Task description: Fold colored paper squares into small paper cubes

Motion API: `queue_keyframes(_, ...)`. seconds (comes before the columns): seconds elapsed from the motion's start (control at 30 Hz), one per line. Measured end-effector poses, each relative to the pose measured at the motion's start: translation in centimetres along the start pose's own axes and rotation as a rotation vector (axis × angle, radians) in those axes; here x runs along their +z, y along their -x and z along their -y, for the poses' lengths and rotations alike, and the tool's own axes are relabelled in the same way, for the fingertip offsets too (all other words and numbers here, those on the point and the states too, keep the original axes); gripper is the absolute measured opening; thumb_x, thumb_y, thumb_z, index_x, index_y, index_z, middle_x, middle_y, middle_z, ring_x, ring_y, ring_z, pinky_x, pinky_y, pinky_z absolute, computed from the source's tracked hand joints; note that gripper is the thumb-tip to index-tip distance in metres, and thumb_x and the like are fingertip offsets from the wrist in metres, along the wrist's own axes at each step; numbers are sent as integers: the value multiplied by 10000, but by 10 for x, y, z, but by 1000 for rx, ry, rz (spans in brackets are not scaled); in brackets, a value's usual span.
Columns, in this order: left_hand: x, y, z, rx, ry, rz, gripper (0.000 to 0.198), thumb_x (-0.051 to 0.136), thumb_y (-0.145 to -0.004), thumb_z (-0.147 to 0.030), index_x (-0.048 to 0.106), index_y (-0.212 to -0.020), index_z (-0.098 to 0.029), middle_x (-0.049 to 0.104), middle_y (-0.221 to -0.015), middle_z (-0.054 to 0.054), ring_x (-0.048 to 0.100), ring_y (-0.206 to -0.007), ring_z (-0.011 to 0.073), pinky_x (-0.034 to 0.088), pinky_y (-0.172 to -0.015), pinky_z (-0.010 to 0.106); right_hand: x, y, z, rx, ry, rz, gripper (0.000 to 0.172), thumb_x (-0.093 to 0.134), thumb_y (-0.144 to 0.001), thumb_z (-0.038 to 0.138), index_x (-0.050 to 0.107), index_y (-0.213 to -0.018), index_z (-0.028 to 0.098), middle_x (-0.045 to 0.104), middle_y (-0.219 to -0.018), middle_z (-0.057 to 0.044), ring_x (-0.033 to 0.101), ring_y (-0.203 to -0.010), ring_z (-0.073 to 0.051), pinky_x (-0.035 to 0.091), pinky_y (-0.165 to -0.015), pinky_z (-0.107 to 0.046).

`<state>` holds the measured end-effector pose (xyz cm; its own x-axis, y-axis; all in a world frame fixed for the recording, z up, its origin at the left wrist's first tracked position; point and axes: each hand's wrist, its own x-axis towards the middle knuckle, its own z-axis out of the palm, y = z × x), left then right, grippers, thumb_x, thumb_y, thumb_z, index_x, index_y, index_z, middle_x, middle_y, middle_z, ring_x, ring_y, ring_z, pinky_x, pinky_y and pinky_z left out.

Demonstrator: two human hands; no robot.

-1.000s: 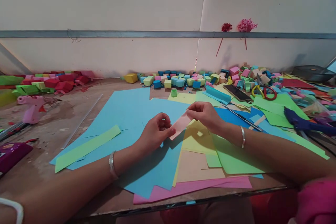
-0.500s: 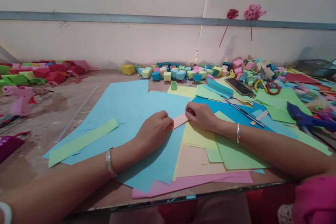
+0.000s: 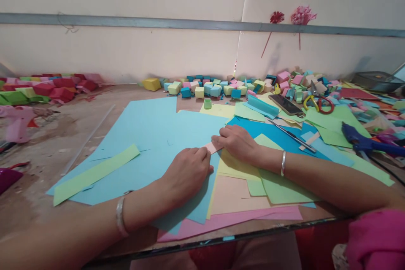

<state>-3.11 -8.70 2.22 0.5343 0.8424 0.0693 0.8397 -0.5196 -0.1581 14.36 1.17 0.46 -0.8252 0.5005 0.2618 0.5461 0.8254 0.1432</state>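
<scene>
Pink plastic glue gun lies at 9 o'clock of the work, cut off by frame edge; long light-green paper strip between 8 and 9, on light-blue paper sheet. Step in hand, as judged: small pale-pink paper strip, dial centre, being creased or pressed flat between the hands, near the blue sheet's right edge. Next move calls for keeping both ends steady and lined up, a light touch since thin paper slips or bends easily. Left hand at 8, palm down, fingers together and bent, tips at the strip's left end; thumb mostly hidden, can't tell if it pinches. Right hand at 3, fingers curled, barely open, tips on the strip's right end; pinch or press, can't tell. Farther out at 3, slim dark-and-silver pen, then dark-blue plastic glue gun, both apart from hands
</scene>
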Motion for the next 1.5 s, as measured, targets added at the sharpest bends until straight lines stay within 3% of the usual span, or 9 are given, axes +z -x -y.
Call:
queue_keyframes(0.13,1,-2,-3,-18,-40,-38,259,587,-889,-293,641,-1004,-67,629,-936,128,607,-812,270,493,-699,412,-1,1,12,-101,-95,21,246,406,-948,200,626,-1058,187,560,-818,-59,353,-692,-168,156,-605,-320)
queue_keyframes(0.43,-5,-1,0,4,-62,1,205,583,-900,-294,651,-915,-102,631,-855,95,613,-772,248,482,-686,385,-7,8,10,-122,-81,87,264,338,-949,198,591,-967,126,572,-828,-89,356,-696,-182,216,-664,-346)
queue_keyframes(0.67,-4,-1,0,-28,-30,2,220,588,-899,-318,641,-912,-104,632,-856,92,615,-780,249,479,-674,377,-1,11,-4,44,37,140,238,376,-914,132,606,-861,108,578,-820,-115,367,-680,-185,202,-621,-346)
queue_keyframes(0.77,-3,-1,0,-31,-27,-2,205,587,-896,-301,637,-926,-105,632,-869,94,612,-784,251,477,-675,379,-5,11,4,53,57,128,237,390,-904,124,612,-824,110,574,-812,-124,381,-705,-197,191,-616,-351)
queue_keyframes(1.0,-2,0,1,-24,-11,-33,213,556,-914,-300,647,-847,-119,607,-795,89,592,-718,242,463,-613,371,-18,23,35,-131,-50,60,213,434,-869,181,618,-772,136,563,-802,-102,385,-742,-200,211,-661,-361)
queue_keyframes(1.13,-3,0,3,-19,-24,1,192,587,-895,-283,654,-884,-103,623,-842,96,611,-750,253,472,-629,378,-21,25,27,-82,28,205,201,474,-808,92,635,-695,130,581,-776,-125,432,-741,-208,187,-625,-355)
queue_keyframes(1.33,-3,0,3,-31,-18,-4,185,596,-891,-272,656,-910,-98,636,-873,95,616,-772,244,475,-649,368,-27,24,23,140,92,391,176,511,-732,27,647,-659,109,583,-714,-144,463,-670,-207,173,-584,-333)
queue_keyframes(1.43,-2,-1,3,-28,-20,9,190,592,-889,-274,655,-910,-96,642,-892,103,615,-786,253,483,-668,382,-26,22,28,204,140,262,232,451,-805,34,646,-703,108,583,-735,-149,456,-683,-211,184,-593,-343)
queue_keyframes(1.5,0,-1,3,-30,-13,7,189,574,-897,-274,651,-913,-102,643,-896,107,614,-799,258,490,-690,390,-24,18,31,133,131,102,269,388,-889,83,654,-859,108,598,-845,-151,465,-755,-228,206,-618,-355)
